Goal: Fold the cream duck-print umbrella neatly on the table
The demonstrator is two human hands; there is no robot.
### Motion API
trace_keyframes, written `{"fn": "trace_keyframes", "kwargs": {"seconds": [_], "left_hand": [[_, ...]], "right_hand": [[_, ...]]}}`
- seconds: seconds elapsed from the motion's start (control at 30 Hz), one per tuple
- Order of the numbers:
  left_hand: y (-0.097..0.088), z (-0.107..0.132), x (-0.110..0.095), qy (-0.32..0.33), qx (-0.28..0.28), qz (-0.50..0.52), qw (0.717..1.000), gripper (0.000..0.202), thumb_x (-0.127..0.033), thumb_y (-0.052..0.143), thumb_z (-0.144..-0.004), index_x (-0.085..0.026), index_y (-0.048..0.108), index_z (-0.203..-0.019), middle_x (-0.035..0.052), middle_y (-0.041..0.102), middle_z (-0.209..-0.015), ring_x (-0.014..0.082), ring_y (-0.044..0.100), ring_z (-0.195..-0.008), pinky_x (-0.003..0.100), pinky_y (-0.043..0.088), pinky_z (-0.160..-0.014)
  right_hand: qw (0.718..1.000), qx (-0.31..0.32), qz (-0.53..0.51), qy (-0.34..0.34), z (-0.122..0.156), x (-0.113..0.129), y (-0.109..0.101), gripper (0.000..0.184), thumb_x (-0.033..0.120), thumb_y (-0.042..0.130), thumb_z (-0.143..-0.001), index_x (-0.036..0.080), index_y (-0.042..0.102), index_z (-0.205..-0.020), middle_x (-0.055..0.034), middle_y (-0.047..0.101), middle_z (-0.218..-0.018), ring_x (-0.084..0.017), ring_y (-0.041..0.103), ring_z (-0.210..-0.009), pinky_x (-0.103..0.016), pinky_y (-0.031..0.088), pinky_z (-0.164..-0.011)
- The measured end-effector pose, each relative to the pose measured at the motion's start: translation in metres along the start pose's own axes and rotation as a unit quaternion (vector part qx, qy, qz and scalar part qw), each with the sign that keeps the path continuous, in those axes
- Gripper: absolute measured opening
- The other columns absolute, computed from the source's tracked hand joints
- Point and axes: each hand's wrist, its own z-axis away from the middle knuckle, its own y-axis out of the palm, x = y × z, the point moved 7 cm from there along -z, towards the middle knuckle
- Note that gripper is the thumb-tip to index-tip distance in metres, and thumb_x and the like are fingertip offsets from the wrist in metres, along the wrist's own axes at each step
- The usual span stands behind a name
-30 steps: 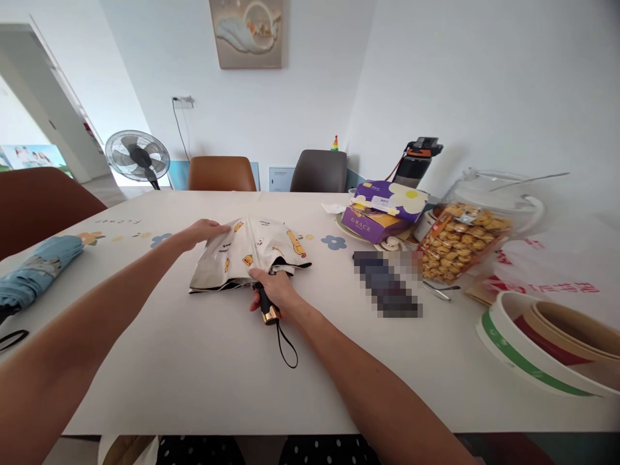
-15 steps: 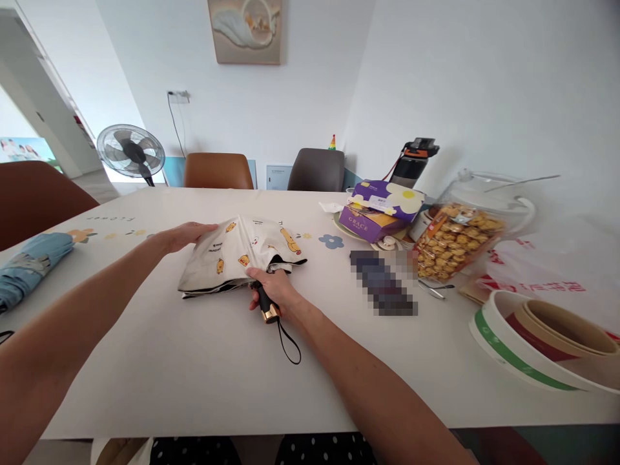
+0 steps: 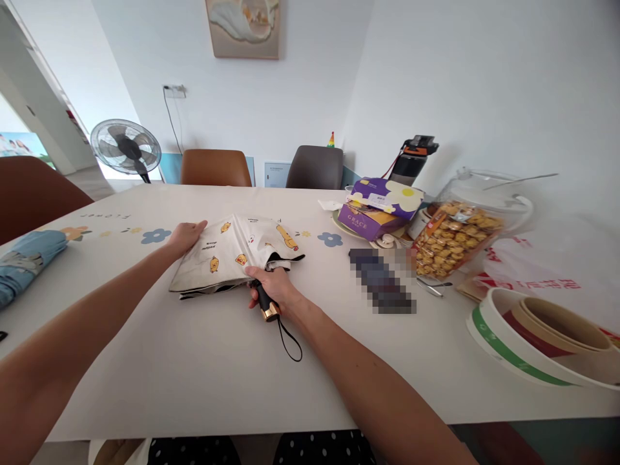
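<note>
A folded, loosely furled cream umbrella (image 3: 227, 255) printed with yellow ducks lies across the white table, its black lining showing along the lower edges. My right hand (image 3: 274, 287) is wrapped round the top of its black handle, which has a gold band and a black wrist strap (image 3: 292, 345) hanging toward me. At the canopy's far left edge, my left hand (image 3: 188, 237) is closed on the fabric, with its fingertips partly hidden. Left of my left forearm lies a second, light blue folded umbrella (image 3: 31, 261).
On the right stand purple boxes (image 3: 371, 216), a jar of wrapped snacks (image 3: 455, 232), a black bottle (image 3: 411, 161), and a white roll with a green stripe (image 3: 513, 349). A blurred dark object (image 3: 382, 281) lies nearer. Chairs (image 3: 216, 168) and a fan (image 3: 126, 148) stand beyond the table (image 3: 194, 381).
My left hand has shifted slightly left, and its fingers look more curled. The canopy's left side has spread a little further left; my right hand keeps its hold on the handle.
</note>
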Motion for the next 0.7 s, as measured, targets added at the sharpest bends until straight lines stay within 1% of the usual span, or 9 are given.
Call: {"fn": "trace_keyframes", "kwargs": {"seconds": [0.1,0.2,0.27,0.33,0.37,0.43,0.53,0.63,0.7], "left_hand": [[-0.002,0.001,0.002,0.029,-0.010,-0.096,0.995,0.035,-0.046,0.047,-0.075,-0.018,0.053,-0.056,0.0128,0.062,-0.069,0.0308,0.059,-0.077,0.036,0.039,-0.065],[-0.015,0.006,-0.010,0.054,-0.073,-0.175,0.980,0.032,-0.038,0.037,-0.082,-0.016,0.055,-0.068,0.0167,0.064,-0.078,0.0317,0.059,-0.081,0.041,0.039,-0.073],[-0.023,0.014,-0.033,0.081,-0.124,-0.181,0.972,0.032,-0.034,0.030,-0.085,-0.015,0.056,-0.081,0.0169,0.064,-0.089,0.0293,0.058,-0.088,0.042,0.036,-0.082],[-0.019,0.030,-0.070,0.134,-0.133,-0.176,0.966,0.031,-0.034,0.031,-0.086,-0.016,0.056,-0.087,0.0126,0.064,-0.097,0.0247,0.056,-0.093,0.038,0.034,-0.087],[-0.012,0.044,-0.096,0.206,-0.123,-0.173,0.955,0.030,-0.033,0.032,-0.085,-0.017,0.057,-0.089,0.0113,0.063,-0.098,0.0238,0.055,-0.094,0.037,0.035,-0.086],[0.018,0.080,-0.147,0.347,-0.038,-0.176,0.921,0.028,-0.033,0.036,-0.084,-0.018,0.059,-0.089,0.0076,0.063,-0.099,0.0215,0.054,-0.095,0.035,0.035,-0.087],[0.068,0.137,-0.200,0.459,0.091,-0.209,0.859,0.032,-0.040,0.046,-0.078,-0.019,0.059,-0.099,0.0054,0.061,-0.107,0.0214,0.050,-0.101,0.036,0.033,-0.090],[0.113,0.178,-0.223,0.521,0.184,-0.313,0.773,0.026,-0.027,0.054,-0.071,-0.017,0.060,-0.094,0.0081,0.060,-0.102,0.0224,0.049,-0.098,0.036,0.035,-0.085],[0.132,0.186,-0.227,0.523,0.212,-0.364,0.741,0.022,-0.013,0.052,-0.068,-0.016,0.062,-0.088,0.0102,0.061,-0.098,0.0222,0.050,-0.096,0.037,0.035,-0.083]], "right_hand": [[1.000,-0.004,0.009,0.006,0.002,0.000,0.000,0.027,0.036,0.063,-0.074,0.013,0.050,-0.079,0.0025,0.051,-0.044,-0.014,0.051,-0.032,-0.027,0.047,-0.034],[0.999,-0.010,0.025,0.025,0.003,-0.003,-0.001,0.028,0.038,0.062,-0.074,0.013,0.049,-0.077,0.0008,0.052,-0.043,-0.017,0.054,-0.033,-0.024,0.041,-0.028],[0.999,-0.013,0.032,0.031,0.003,-0.003,0.000,0.027,0.038,0.061,-0.075,0.014,0.049,-0.079,0.0006,0.052,-0.043,-0.018,0.055,-0.033,-0.023,0.038,-0.027],[0.999,-0.017,0.037,0.030,0.003,-0.003,0.000,0.027,0.038,0.060,-0.075,0.014,0.048,-0.080,0.0012,0.052,-0.042,-0.018,0.055,-0.033,-0.024,0.038,-0.027],[0.999,-0.019,0.039,0.029,0.002,-0.003,0.001,0.027,0.038,0.059,-0.076,0.014,0.048,-0.080,0.0015,0.052,-0.041,-0.018,0.054,-0.033,-0.024,0.039,-0.028],[0.998,-0.024,0.045,0.023,0.002,-0.002,0.001,0.026,0.038,0.058,-0.077,0.015,0.046,-0.078,0.0016,0.051,-0.041,-0.017,0.054,-0.032,-0.024,0.039,-0.029],[0.998,-0.021,0.054,0.013,0.004,0.001,0.003,0.023,0.035,0.056,-0.077,0.016,0.043,-0.078,0.0012,0.052,-0.041,-0.017,0.054,-0.032,-0.023,0.038,-0.030],[0.998,-0.011,0.055,-0.007,0.005,0.005,0.004,0.015,0.030,0.050,-0.079,0.018,0.042,-0.082,0.0039,0.050,-0.040,-0.017,0.053,-0.032,-0.024,0.039,-0.030],[0.998,-0.004,0.062,-0.017,0.006,0.006,0.004,0.011,0.029,0.046,-0.080,0.019,0.042,-0.080,0.0050,0.048,-0.039,-0.016,0.052,-0.032,-0.024,0.040,-0.031]]}}
